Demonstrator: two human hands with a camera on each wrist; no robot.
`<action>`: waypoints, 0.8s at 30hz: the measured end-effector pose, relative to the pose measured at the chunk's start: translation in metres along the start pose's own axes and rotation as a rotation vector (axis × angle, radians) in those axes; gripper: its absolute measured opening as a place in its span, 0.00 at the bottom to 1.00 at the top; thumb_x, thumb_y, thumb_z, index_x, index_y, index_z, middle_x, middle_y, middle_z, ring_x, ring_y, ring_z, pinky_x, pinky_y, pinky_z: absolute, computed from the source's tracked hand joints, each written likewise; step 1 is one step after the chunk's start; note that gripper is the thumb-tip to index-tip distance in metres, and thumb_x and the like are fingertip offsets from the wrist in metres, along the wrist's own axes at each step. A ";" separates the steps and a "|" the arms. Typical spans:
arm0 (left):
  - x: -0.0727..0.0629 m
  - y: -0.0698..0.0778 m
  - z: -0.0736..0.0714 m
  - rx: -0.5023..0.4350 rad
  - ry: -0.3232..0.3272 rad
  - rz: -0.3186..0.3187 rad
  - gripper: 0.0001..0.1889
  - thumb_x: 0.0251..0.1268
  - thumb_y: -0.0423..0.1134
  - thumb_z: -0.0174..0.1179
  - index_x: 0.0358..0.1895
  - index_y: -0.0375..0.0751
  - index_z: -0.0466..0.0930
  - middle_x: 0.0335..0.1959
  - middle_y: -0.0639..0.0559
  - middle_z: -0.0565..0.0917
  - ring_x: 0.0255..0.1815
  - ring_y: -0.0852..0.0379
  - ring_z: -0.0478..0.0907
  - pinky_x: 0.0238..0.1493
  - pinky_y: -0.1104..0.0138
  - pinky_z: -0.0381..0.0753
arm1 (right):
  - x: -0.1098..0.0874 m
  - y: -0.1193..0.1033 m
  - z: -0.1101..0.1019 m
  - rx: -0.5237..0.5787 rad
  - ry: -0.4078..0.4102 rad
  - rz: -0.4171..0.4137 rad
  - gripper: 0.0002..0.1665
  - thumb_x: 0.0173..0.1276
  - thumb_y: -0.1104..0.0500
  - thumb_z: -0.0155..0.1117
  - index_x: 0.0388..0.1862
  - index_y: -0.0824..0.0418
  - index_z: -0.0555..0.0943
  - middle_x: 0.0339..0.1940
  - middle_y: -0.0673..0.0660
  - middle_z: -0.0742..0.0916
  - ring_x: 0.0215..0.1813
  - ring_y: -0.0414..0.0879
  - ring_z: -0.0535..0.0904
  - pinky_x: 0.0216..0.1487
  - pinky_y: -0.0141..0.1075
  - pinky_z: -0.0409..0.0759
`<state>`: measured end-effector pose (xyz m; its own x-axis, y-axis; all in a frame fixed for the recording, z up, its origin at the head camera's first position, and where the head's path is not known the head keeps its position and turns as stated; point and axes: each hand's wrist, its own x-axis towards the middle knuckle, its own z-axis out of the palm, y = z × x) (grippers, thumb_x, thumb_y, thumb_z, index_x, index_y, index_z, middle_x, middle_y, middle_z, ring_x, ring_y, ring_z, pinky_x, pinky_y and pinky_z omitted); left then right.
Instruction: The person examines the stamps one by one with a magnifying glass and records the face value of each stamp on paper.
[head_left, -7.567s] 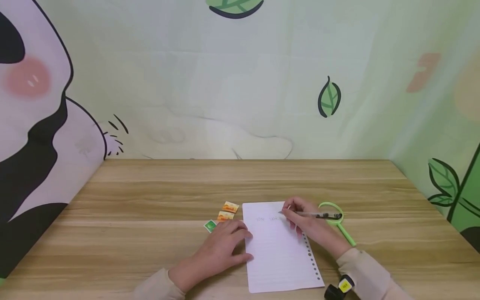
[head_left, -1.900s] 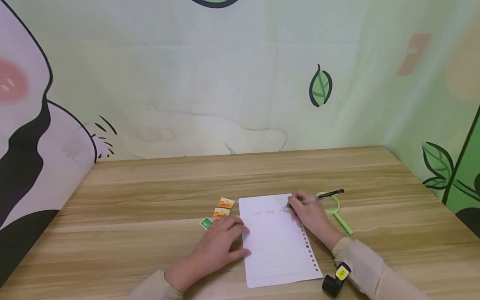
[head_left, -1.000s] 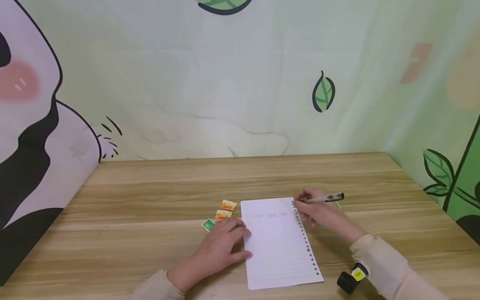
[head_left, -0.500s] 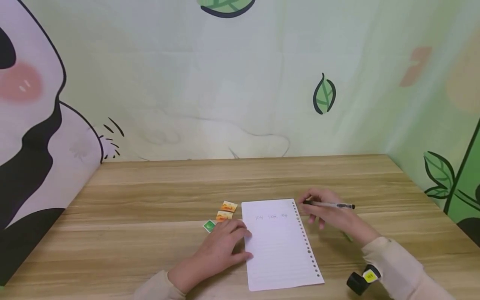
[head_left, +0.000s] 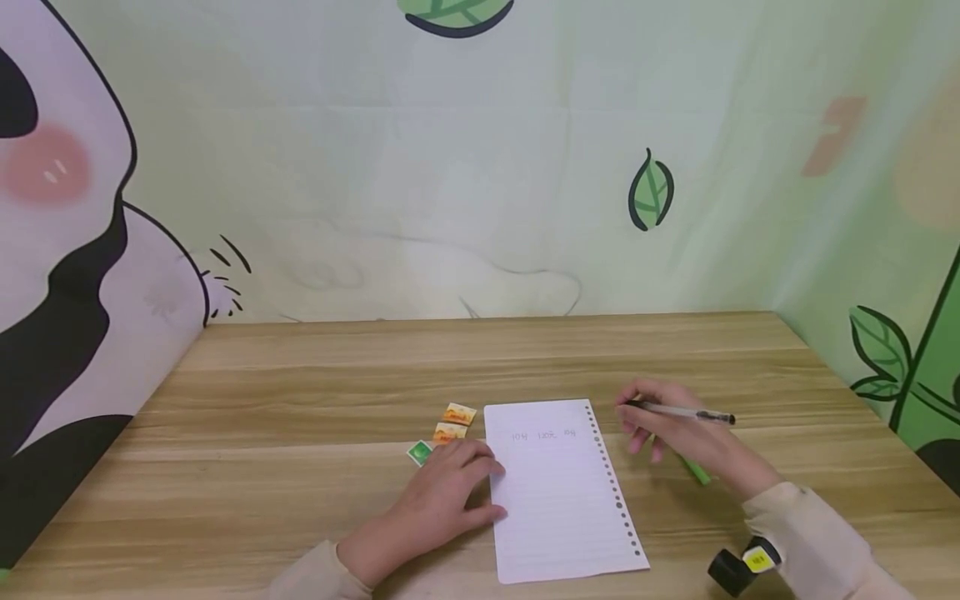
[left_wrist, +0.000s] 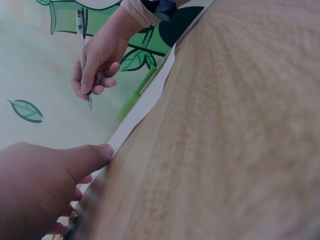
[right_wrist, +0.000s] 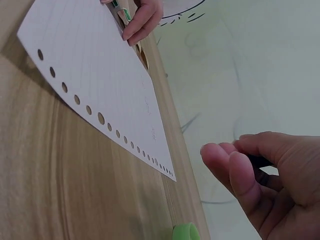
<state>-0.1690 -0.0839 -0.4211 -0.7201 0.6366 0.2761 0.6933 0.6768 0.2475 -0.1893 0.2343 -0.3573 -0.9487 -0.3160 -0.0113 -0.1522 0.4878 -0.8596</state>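
A white lined sheet of paper [head_left: 558, 508] with punched holes down its right side lies on the table, three short groups of handwriting near its top. My left hand [head_left: 438, 500] rests at its left edge, thumb and fingertips touching it, fingers relaxed. My right hand [head_left: 675, 425] holds a clear pen [head_left: 686, 411] with a dark end, to the right of the sheet. In the left wrist view the pen [left_wrist: 81, 42] is raised off the paper. Under my right forearm shows the green handle [head_left: 696, 470] of a magnifying glass; my hand hides its ring.
Two orange stamps [head_left: 459, 414] and a green stamp [head_left: 420, 452] lie beside my left fingers. A black device [head_left: 750, 562] with a yellow label sits on my right sleeve. Behind the wooden table [head_left: 330, 367] hangs a printed cloth [head_left: 420, 183].
Earlier my right hand wrote on the sheet, and a third group of writing has appeared. It has since moved right, off the paper, with the pen. My left hand stays in place.
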 end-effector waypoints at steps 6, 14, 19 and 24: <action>0.000 0.000 0.001 0.006 0.009 0.000 0.19 0.56 0.52 0.68 0.48 0.47 0.81 0.51 0.53 0.78 0.55 0.55 0.73 0.63 0.56 0.72 | -0.003 -0.001 -0.005 -0.058 -0.005 -0.034 0.16 0.68 0.64 0.60 0.49 0.74 0.74 0.33 0.67 0.84 0.29 0.44 0.82 0.23 0.37 0.82; -0.001 -0.001 0.001 0.003 0.015 0.004 0.19 0.56 0.52 0.67 0.48 0.47 0.81 0.51 0.53 0.78 0.55 0.56 0.73 0.64 0.56 0.71 | -0.004 0.006 -0.014 -0.066 -0.013 -0.048 0.16 0.65 0.72 0.56 0.51 0.77 0.72 0.34 0.68 0.84 0.30 0.47 0.83 0.29 0.36 0.83; -0.001 -0.001 0.001 -0.001 0.015 0.006 0.19 0.56 0.52 0.67 0.47 0.47 0.81 0.51 0.53 0.78 0.55 0.56 0.73 0.64 0.56 0.71 | -0.007 0.006 -0.017 -0.081 0.004 -0.067 0.18 0.63 0.73 0.56 0.53 0.77 0.72 0.32 0.64 0.82 0.26 0.43 0.80 0.26 0.35 0.83; -0.001 -0.001 0.001 -0.003 0.018 0.006 0.19 0.56 0.52 0.67 0.47 0.48 0.81 0.51 0.53 0.78 0.55 0.56 0.73 0.64 0.56 0.71 | -0.009 0.007 -0.018 -0.054 0.020 -0.077 0.17 0.67 0.74 0.49 0.54 0.79 0.71 0.31 0.62 0.82 0.29 0.45 0.81 0.28 0.35 0.84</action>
<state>-0.1690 -0.0854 -0.4224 -0.7155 0.6337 0.2940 0.6974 0.6721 0.2486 -0.1865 0.2547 -0.3538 -0.9388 -0.3382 0.0648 -0.2394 0.5057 -0.8289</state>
